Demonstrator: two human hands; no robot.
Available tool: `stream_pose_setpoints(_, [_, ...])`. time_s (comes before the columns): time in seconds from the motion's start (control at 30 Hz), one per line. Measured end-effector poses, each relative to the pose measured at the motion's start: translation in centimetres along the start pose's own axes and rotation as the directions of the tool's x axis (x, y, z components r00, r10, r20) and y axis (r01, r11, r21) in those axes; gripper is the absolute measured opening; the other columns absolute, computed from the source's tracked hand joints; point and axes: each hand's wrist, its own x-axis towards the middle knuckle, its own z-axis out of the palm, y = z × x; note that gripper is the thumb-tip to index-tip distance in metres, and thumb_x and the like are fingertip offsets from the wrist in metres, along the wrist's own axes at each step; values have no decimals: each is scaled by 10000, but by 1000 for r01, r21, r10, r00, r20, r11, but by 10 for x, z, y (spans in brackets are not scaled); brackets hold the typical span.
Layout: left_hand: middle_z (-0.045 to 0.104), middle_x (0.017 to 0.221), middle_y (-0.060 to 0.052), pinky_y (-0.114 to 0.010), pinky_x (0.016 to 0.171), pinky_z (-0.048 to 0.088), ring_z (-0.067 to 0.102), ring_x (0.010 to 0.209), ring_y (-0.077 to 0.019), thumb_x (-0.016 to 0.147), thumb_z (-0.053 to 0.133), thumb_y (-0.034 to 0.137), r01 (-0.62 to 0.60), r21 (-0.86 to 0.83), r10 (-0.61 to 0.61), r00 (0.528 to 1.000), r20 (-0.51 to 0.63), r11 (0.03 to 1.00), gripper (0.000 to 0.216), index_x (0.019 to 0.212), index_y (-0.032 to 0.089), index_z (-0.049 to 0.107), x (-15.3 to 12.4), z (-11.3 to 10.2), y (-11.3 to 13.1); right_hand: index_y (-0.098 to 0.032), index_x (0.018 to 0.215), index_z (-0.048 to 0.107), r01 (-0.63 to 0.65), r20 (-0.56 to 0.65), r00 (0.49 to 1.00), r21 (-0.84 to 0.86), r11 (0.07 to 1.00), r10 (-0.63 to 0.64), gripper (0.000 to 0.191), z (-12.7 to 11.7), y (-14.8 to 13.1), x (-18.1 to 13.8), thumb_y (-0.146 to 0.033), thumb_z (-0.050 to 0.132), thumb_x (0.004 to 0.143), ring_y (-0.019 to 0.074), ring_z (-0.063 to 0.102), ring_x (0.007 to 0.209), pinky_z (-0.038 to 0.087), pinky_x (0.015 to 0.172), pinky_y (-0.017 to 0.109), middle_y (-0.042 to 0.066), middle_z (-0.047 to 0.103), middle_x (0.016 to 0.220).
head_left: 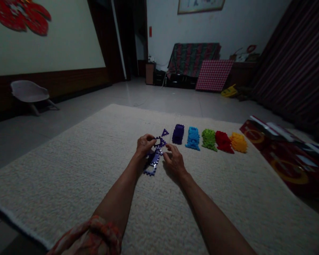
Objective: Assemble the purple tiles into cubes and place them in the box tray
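My left hand pinches a purple interlocking building tile with a square opening and notched edges. My right hand is at the right side of the same piece, with curled fingertips against its edge. Below it, a strip of joined purple tiles lies on the mat, partly covered by the left hand. A loose purple triangular tile rests just beyond the hands. Farther right are a dark purple stack and a light blue stack of similar tiles.
Green, red and yellow tile piles continue the row on the cream mat. Dark red boxes lie along the right edge. A small chair stands at left; a cloth-covered cabinet is against the far wall.
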Motion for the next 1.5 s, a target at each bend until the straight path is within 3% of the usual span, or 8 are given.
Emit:
stream_pose_setpoints(0.2, [756, 787, -47, -292, 748, 524, 700, 770, -191, 703, 732, 252, -49, -113, 60, 994, 93, 992, 97, 768, 182, 745, -3, 15, 11, -169, 1300, 560, -37, -151, 988, -9, 999, 35, 433, 1, 3, 3, -267, 531, 879, 274, 623, 1117, 540, 964, 454, 176, 636, 1254])
stream_pose_setpoints(0.37, [777, 848, -50, -290, 779, 541, 717, 828, -194, 736, 717, 219, -72, -114, 89, 985, 150, 991, 111, 828, 186, 769, -7, 25, 12, -175, 1274, 590, 12, -156, 988, -47, 999, -19, 405, -2, 4, 5, -224, 498, 883, 275, 578, 1233, 483, 1062, 456, 171, 635, 1272])
stream_pose_setpoints(0.63, [784, 867, -37, -306, 857, 555, 726, 868, -195, 764, 687, 133, -140, -60, 150, 966, 210, 988, 113, 805, 200, 767, -13, 30, 17, -192, 1090, 689, -40, -137, 990, -138, 990, 21, 268, -13, 14, 11, -239, 523, 884, 256, 653, 904, 540, 852, 396, 113, 694, 1005])
stream_pose_setpoints(0.93, [790, 909, -49, -314, 883, 546, 728, 890, -203, 785, 669, 124, -227, -20, 223, 934, 278, 974, 135, 829, 204, 769, -21, 40, 22, -201, 1001, 704, -8, -66, 998, -308, 951, -13, 197, -29, 13, 7, -236, 531, 913, 247, 640, 850, 502, 799, 350, 95, 701, 929])
stream_pose_setpoints(1.07, [790, 958, -63, -315, 879, 539, 724, 905, -206, 801, 659, 175, -187, -38, 190, 974, 120, 982, 174, 935, 196, 768, -12, 31, 15, -179, 1012, 708, -26, -61, 998, -368, 930, 4, 201, -40, 25, 26, -223, 537, 916, 255, 648, 906, 484, 830, 352, 106, 703, 952])
stream_pose_setpoints(1.23, [757, 840, -45, -306, 764, 535, 689, 774, -192, 787, 588, 216, -11, -112, -7, 986, -165, 994, 294, 1025, 167, 753, 5, 11, -1, -174, 1001, 711, -60, -103, 995, -476, 877, 12, 182, -49, 51, 55, -193, 563, 895, 279, 623, 987, 444, 880, 394, 124, 709, 1026])
stream_pose_setpoints(1.37, [716, 750, -21, -287, 669, 516, 626, 647, -166, 749, 583, 247, 46, -165, -83, 972, -222, 985, 325, 1014, 163, 752, 9, 4, -6, -188, 981, 717, -64, -145, 989, -529, 846, -17, 162, -43, 61, 58, -188, 589, 882, 279, 598, 995, 400, 908, 420, 111, 700, 1036])
stream_pose_setpoints(1.5, [714, 792, -19, -272, 567, 492, 571, 566, -143, 745, 576, 275, 108, -209, -151, 968, -200, 972, 350, 1035, 180, 748, 7, 4, -6, -192, 980, 716, -43, -134, 990, -554, 831, -38, 158, -39, 62, 55, -200, 588, 889, 280, 576, 1024, 369, 954, 438, 111, 689, 1041])
